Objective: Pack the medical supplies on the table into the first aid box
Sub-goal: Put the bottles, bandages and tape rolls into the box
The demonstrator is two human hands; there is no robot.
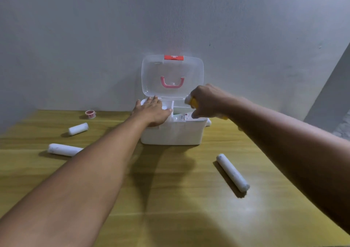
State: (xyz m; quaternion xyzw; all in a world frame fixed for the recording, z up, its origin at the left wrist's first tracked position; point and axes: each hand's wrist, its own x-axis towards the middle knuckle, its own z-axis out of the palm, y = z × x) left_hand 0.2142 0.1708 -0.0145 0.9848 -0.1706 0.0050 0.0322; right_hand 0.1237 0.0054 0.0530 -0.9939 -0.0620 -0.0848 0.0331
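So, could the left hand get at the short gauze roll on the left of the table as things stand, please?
Probably yes. The left hand rests flat and empty on the box, and the short roll lies in the open on that side, with nothing between them. It would only need drawing back.

Yellow-green wooden table (170,199) against a plain grey wall (94,38)

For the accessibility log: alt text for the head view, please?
A person's right hand holds a yellow-and-white bottle over an open white first aid box, while the left hand rests on its left rim. Three white bandage rolls and a tape roll lie on the wooden table.
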